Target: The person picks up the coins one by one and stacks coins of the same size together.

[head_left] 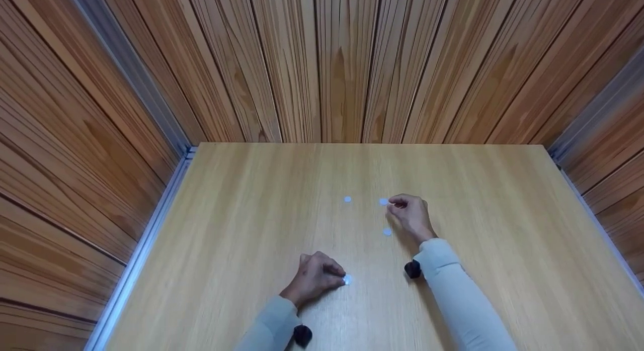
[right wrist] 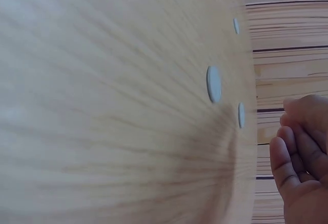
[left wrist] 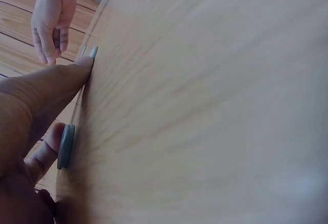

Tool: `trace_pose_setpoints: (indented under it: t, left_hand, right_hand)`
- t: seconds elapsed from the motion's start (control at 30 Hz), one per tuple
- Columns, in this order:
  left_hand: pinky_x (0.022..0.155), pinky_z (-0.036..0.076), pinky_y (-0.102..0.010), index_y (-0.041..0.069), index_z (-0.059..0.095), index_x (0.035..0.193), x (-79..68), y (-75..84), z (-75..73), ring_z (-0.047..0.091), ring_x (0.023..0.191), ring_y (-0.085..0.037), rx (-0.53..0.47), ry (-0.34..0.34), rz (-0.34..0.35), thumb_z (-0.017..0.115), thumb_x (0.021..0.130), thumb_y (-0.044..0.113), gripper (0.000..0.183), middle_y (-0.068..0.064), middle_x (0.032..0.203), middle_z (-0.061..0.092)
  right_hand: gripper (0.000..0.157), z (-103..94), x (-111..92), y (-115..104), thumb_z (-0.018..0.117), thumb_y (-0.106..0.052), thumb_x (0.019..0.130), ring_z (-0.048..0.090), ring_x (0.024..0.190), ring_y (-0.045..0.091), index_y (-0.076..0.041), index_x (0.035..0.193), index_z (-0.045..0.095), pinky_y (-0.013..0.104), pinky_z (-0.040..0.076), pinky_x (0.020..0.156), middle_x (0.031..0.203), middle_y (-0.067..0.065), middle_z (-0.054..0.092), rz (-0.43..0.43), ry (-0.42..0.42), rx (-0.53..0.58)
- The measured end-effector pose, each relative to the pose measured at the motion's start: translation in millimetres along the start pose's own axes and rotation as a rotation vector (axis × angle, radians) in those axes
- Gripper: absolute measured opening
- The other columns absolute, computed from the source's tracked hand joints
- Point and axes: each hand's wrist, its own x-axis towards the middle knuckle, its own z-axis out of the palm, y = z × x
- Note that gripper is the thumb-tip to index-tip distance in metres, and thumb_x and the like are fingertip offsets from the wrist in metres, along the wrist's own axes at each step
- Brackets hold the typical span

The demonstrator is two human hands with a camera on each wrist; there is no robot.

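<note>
My left hand (head_left: 315, 277) is low over the table, pinching a small white disc (head_left: 347, 279) between thumb and fingertips. In the left wrist view a disc (left wrist: 65, 147), seen edge-on with two layers showing, sits against a fingertip close to the tabletop. My right hand (head_left: 411, 216) hovers farther back, fingers loosely bent with nothing between them. Its fingertips are nearest a flat white disc (head_left: 384, 201); the right wrist view shows a gap between the fingers (right wrist: 285, 165) and that disc (right wrist: 241, 115). Closer to me lies another disc (head_left: 387, 232).
One more white disc (head_left: 347, 199) lies to the left of the right hand's discs. The wooden table (head_left: 241, 190) is bounded by plank walls (head_left: 342, 64) and, on the left, a metal rail (head_left: 146, 240). A black cube (head_left: 303, 335) is at the left cuff.
</note>
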Motion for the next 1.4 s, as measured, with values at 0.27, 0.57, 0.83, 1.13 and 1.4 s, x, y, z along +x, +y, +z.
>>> trace_pose_setpoints:
  t: [0.27,0.57,0.83,1.13,1.4]
  left_hand:
    - [0.085,0.021,-0.041,0.026,0.079,0.085,1.1,-0.7,2.2,0.062,0.085,0.002,-0.003,0.039,0.041,0.087,0.077,0.017,0.015,0.023,0.078,0.07]
    - [0.083,0.02,-0.041,0.025,0.079,0.085,0.1,-1.9,1.2,0.06,0.087,0.002,-0.002,0.043,0.052,0.087,0.077,0.016,0.015,0.023,0.079,0.069]
    - [0.084,0.021,-0.042,0.028,0.079,0.087,-0.3,-1.1,1.6,0.054,0.09,-0.003,0.009,0.032,-0.001,0.086,0.078,0.019,0.015,0.022,0.084,0.066]
    - [0.087,0.023,-0.043,0.03,0.079,0.086,-0.1,0.0,2.7,0.054,0.088,-0.003,0.007,0.033,-0.021,0.086,0.078,0.019,0.016,0.021,0.085,0.065]
    - [0.1,0.024,-0.047,0.026,0.08,0.086,-0.4,-1.6,3.5,0.065,0.082,0.004,-0.011,0.046,0.048,0.087,0.076,0.014,0.018,0.022,0.08,0.071]
  right_hand:
    - [0.023,0.5,11,5,0.07,-0.002,0.091,0.063,0.093,0.026,0.006,0.112,0.071,0.03,0.05,0.079,0.102,0.017,0.069,-0.013,-0.01,-0.023]
    - [0.028,4.8,17,11,0.071,-0.006,0.092,0.063,0.101,0.031,0.005,0.118,0.068,0.039,0.051,0.086,0.11,0.019,0.068,-0.009,-0.065,0.002]
    - [0.031,10.4,21,18,0.07,-0.005,0.093,0.062,0.108,0.032,0.005,0.122,0.066,0.045,0.049,0.094,0.116,0.02,0.067,-0.001,-0.111,0.012]
    - [0.033,11.3,26,20,0.068,-0.003,0.094,0.061,0.112,0.032,0.005,0.126,0.064,0.045,0.048,0.096,0.121,0.02,0.066,0.036,-0.142,0.015]
    - [0.025,13.3,27,21,0.07,-0.002,0.092,0.065,0.104,0.029,0.003,0.117,0.07,0.04,0.052,0.088,0.112,0.018,0.069,0.019,-0.124,-0.005]
